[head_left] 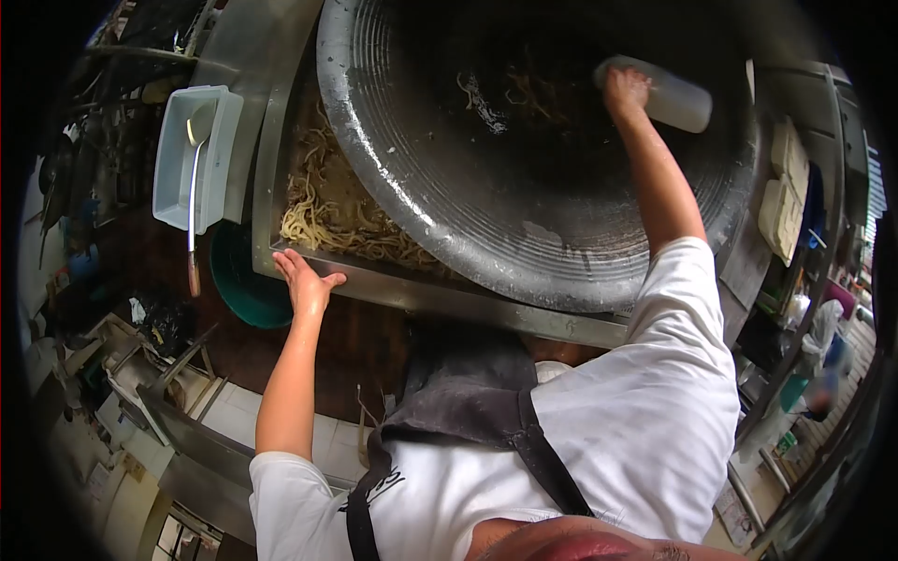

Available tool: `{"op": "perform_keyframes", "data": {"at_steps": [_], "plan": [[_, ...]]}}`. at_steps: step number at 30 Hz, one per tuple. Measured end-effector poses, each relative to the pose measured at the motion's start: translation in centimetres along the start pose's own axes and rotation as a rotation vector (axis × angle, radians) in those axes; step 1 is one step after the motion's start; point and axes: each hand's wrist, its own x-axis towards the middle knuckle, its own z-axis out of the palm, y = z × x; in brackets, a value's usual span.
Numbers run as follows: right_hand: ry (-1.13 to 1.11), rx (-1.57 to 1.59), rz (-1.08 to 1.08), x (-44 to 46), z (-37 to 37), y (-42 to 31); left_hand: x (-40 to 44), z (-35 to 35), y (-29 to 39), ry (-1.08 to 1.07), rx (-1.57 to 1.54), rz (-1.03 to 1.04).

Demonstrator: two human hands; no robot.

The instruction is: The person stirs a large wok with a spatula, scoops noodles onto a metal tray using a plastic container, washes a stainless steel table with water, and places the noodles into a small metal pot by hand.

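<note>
A whitish, translucent plastic cylinder, perhaps a jug or bottle, lies tilted on its side over the large dark wok. My right hand is closed around its left end. Whether liquid comes out of it cannot be seen. With fingers spread, my left hand rests against the metal edge of the stove and holds nothing. Noodles lie in the corner between that edge and the wok. A few strands and scraps sit inside the wok.
A pale plastic tub with a long-handled ladle across it stands on the left. Below it is a green basin. Cream-coloured containers are beyond the stove's right side. Shelves and bags line the far right.
</note>
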Motion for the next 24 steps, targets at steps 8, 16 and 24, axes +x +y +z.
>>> {"op": "perform_keyframes", "data": {"at_steps": [8, 16, 24], "plan": [[0.081, -0.088, -0.37, -1.1, 10.1, -9.5, 0.0, 0.1, -0.2, 0.011, -0.026, 0.01], [-0.063, 0.746, -0.624, -10.9, -11.3, -19.2, -0.1, -0.4, 0.2, -0.018, -0.058, -0.036], [-0.043, 0.974, -0.767, -16.6, -29.4, -18.2, 0.2, -0.6, 0.3, -0.043, -0.071, -0.055]]}}
